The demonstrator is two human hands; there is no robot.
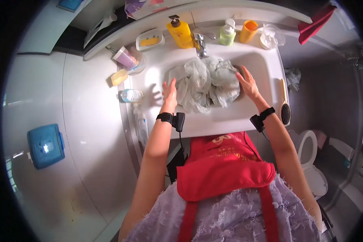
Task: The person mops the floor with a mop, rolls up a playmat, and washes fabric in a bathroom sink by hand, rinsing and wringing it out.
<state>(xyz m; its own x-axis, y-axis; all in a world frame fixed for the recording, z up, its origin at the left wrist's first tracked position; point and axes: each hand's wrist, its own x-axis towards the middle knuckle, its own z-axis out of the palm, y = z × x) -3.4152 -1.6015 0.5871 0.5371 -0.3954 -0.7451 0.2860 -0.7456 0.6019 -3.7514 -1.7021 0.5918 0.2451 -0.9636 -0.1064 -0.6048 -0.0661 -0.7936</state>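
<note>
Plastic bags [197,86] lie crumpled in a heap in the sink [266,74], in front of the tap [201,46]. Left hand [170,94] stands at the heap's left side, right hand [249,84] at its right, both spread wide; contact with the plastic cannot be confirmed. A brush [285,111] is at the sink's right edge

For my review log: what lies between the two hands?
In the head view, crumpled translucent plastic in the sink lies between the left hand and right hand.

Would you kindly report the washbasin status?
Left hand and right hand open, flanking crumpled plastic bags. Bags heaped in washbasin. Nothing visibly blocking either hand.
</note>
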